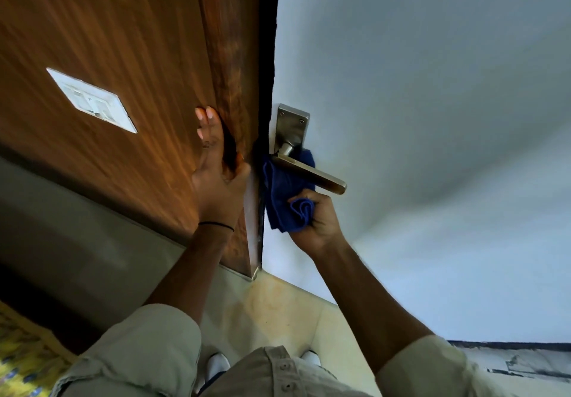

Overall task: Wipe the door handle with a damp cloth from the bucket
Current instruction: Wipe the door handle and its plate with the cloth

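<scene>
At about nine o'clock from the centre of the view a white switch plate [91, 100] sits on the brown wood panel [117, 41]. Just right of it the left hand [216, 177] lies spread and flat against the wood, fingers pointing to twelve o'clock, thumb hooked round the door edge [255, 217]; it grips nothing and, I judge, steadies the door.

Next comes the blue cloth [285, 192], draped behind and under the door handle [309, 172] and touching it. The right hand [318, 222], at five o'clock from the handle, is closed on the cloth's bunched lower end.

The wiping step itself appears to be in hand, with the cloth already fetched; no bucket is in view. The next move calls for drawing the cloth along the lever toward its free tip at four o'clock, then over the backplate [290, 124] at twelve o'clock.

The handle is a brushed-metal lever, squared in section, on a screwed rectangular plate fixed to the pale door face [417, 103]. Whether the cloth is damp cannot be told.
</scene>
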